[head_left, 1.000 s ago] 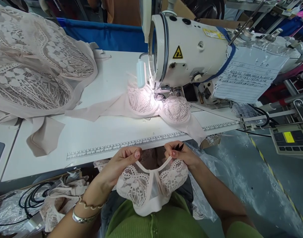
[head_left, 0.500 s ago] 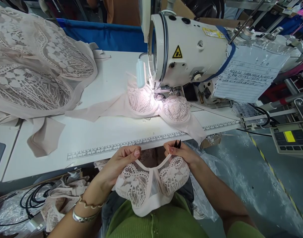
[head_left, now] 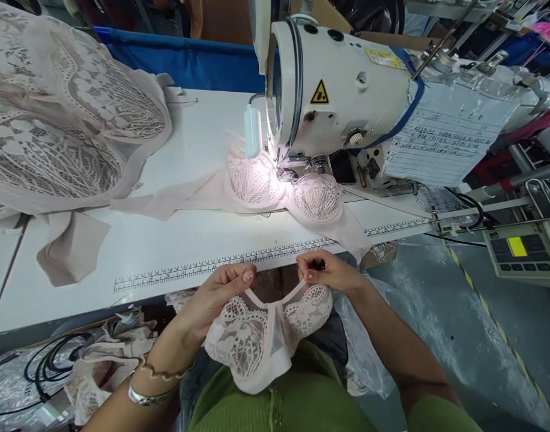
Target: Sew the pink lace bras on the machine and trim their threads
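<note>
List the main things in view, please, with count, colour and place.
Flat table: one, white, centre
Cylindrical metal sewing machine: one, white, upper right
Handwritten paper sheet: one, white, on machine
Straight printed ruler: one, black-marked, table's front
Stacked lace bras: count unclear, pale pink, table's left
Spread lace bra: one, pale pink, under machine
Held lace bra: one, pale pink, lower centre
Boxy control panel: one, greyish, far right
Left hand: one, pinching held bra's left end
Right hand: one, pinching its right end

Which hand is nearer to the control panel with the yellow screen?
Right. The right hand is left of the control panel, apart from it; the left hand is farther left, gripping the lace bra's other side.
</note>
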The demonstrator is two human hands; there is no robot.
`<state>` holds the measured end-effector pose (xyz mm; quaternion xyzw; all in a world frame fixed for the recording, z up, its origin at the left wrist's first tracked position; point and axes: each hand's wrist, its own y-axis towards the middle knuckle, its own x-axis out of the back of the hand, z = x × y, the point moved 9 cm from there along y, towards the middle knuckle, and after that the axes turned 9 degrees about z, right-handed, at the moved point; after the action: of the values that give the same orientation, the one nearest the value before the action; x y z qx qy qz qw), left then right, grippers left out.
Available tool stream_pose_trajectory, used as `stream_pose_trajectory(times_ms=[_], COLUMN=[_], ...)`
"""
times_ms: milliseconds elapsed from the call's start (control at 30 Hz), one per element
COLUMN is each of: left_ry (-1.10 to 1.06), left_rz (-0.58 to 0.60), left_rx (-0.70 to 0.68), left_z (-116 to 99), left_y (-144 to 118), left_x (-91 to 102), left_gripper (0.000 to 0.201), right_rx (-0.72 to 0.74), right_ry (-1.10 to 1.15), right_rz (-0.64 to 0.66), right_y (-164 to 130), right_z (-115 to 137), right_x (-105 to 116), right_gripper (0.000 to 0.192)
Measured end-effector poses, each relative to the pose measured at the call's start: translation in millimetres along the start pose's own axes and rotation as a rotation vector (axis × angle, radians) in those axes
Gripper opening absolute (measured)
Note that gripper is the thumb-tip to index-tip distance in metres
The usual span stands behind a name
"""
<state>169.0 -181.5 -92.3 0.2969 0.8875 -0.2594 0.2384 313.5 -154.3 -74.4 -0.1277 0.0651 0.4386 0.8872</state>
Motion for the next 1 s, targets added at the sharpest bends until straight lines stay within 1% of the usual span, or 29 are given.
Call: stream_pose_trajectory(times_ms=[100,133,167,200,267,333,367,400,533,600,767,867,1000], left_ry=[-0.102,-0.139,-0.163,-0.179,-0.198,-0.217,-0.23,-0.244,-0.297,-0.307,-0.332,-0.325,-0.315], left_rz=[0.013,0.011,0.014,0.021,0.029,0.037,0.034,0.028,-0.002,0.002,0.008,0.014,0.016], left_rx=[0.01,0.015,0.021,0.024,0.019,0.014,0.012,0.013,0.014,0.009,-0.016,-0.022,-0.037], left_z=[2,3,4,4,4,3,3,3,4,6,8,7,5], left_y=[3,4,5,5,6,6,5,5,4,4,5,6,6], left_x=[-9.1,-11.4,-13.7,-15.8,-17.7,-18.1,-17.3,-16.0,-8.4,-5.3,-0.4,-1.0,-1.2], left_gripper=[0.06,0.059,0.058,0.058,0.057,0.056,0.056,0.056,0.053,0.053,0.05,0.048,0.047], right_rx=[-0.012,-0.03,-0.048,-0.059,-0.051,-0.028,-0.024,-0.031,-0.092,-0.128,-0.224,-0.205,-0.192], right_ry=[-0.144,-0.228,-0.334,-0.453,-0.66,-0.732,-0.713,-0.665,-0.363,-0.259,-0.162,-0.126,-0.114], right_rz=[0.108,0.133,0.143,0.142,0.113,0.086,0.078,0.075,0.079,0.081,0.131,0.156,0.157], right_y=[0,0,1,1,3,5,6,6,6,6,4,3,3], right_z=[12,15,17,20,24,26,25,23,14,11,0,1,4], right_x=[-9,-13,-17,-21,-27,-32,-33,-33,-30,-28,-27,-28,-29], right_gripper=[0.068,0.07,0.067,0.06,0.037,0.016,0.011,0.01,0.013,0.014,0.021,0.018,0.017])
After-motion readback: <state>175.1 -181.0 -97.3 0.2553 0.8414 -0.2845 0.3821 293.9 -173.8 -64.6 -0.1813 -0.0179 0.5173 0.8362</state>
